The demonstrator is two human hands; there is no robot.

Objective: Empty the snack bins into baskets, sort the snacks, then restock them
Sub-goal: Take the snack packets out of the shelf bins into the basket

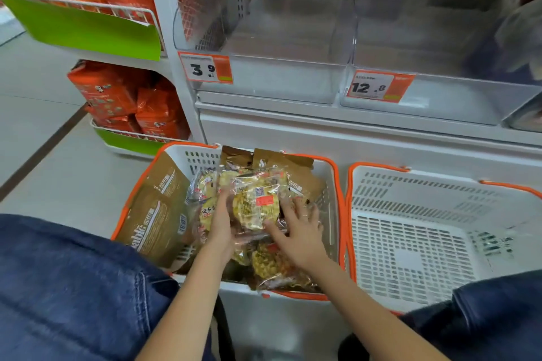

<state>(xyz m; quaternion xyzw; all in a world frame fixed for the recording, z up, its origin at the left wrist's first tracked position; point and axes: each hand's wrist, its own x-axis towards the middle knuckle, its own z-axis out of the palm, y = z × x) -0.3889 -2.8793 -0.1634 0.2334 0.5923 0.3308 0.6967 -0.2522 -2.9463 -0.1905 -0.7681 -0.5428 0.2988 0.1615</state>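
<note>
A white basket with an orange rim (334,184) on the floor holds brown snack bags (158,214) and several clear packs of yellow crackers (258,205). My left hand (221,223) grips the left side of a stack of cracker packs inside the basket. My right hand (299,231) lies on the packs' right side, fingers spread, thumb against the top pack. A second white basket (410,214) stands to the right with nothing in it. Above, two clear bins (264,73) (440,97) carry price tags 3.9 and 12.8.
An end rack (88,26) at left with green fronts holds orange packets on two levels. My knees in blue jeans (73,287) frame both baskets. Grey floor stretches to the left. A further bin at far right shows some dark packs.
</note>
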